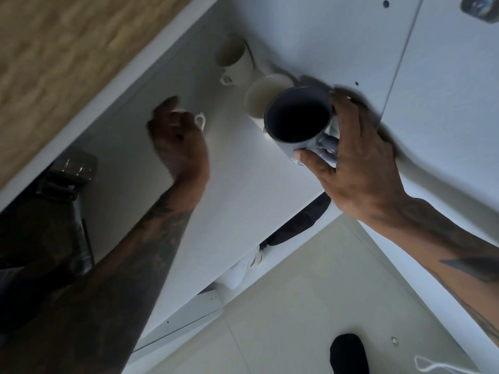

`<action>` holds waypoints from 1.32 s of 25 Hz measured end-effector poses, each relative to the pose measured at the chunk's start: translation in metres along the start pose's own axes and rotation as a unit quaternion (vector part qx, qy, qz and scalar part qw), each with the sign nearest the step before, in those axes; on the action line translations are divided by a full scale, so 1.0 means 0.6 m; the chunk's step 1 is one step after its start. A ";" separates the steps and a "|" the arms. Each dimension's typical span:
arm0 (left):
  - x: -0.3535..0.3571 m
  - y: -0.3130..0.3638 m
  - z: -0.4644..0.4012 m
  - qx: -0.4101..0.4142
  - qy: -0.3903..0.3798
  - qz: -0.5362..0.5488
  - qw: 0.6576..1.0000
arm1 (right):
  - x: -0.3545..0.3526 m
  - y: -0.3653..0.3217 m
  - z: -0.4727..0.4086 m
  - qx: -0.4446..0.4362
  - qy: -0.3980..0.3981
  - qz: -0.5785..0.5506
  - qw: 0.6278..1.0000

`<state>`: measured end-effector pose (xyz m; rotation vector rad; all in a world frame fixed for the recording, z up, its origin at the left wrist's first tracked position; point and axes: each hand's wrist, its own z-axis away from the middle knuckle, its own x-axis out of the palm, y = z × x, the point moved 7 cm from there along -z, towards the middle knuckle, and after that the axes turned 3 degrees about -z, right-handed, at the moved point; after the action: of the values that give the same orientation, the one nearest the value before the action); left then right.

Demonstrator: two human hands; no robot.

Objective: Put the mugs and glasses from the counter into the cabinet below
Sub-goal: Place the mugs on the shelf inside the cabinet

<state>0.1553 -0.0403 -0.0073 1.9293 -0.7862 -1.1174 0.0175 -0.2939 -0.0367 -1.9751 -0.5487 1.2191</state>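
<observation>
My right hand is shut on a dark blue mug, fingers around its side and handle, its mouth facing me just inside the white cabinet. My left hand curls around a small white mug; only its handle and a bit of rim show past the fingers. Deeper on the shelf stand two more white mugs: one with a handle and one right behind the blue mug, partly hidden by it.
The view is strongly tilted. A wooden counter front runs along the upper left. A metal door hinge sits at the cabinet's left edge. Pale floor tiles and my dark foot lie below.
</observation>
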 end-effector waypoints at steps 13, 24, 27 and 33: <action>0.130 -0.054 -0.024 -0.178 -0.129 -0.008 0.976 | 0.009 0.011 -0.002 -0.019 -0.016 -0.032 0.999; 0.168 -0.022 -0.052 -0.154 -0.063 -0.074 0.983 | 0.004 0.000 -0.002 -0.033 0.005 -0.014 0.999; 0.201 -0.031 -0.069 -0.209 -0.156 0.033 0.965 | 0.005 -0.003 -0.003 -0.038 0.019 0.016 0.999; 0.244 -0.003 -0.050 -0.195 -0.239 0.006 0.951 | 0.014 -0.007 -0.016 0.006 0.001 -0.026 1.000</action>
<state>0.2449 -0.1467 -0.0614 1.3391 -0.7527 -1.6267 0.0302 -0.2892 -0.0357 -1.9398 -0.5868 1.1849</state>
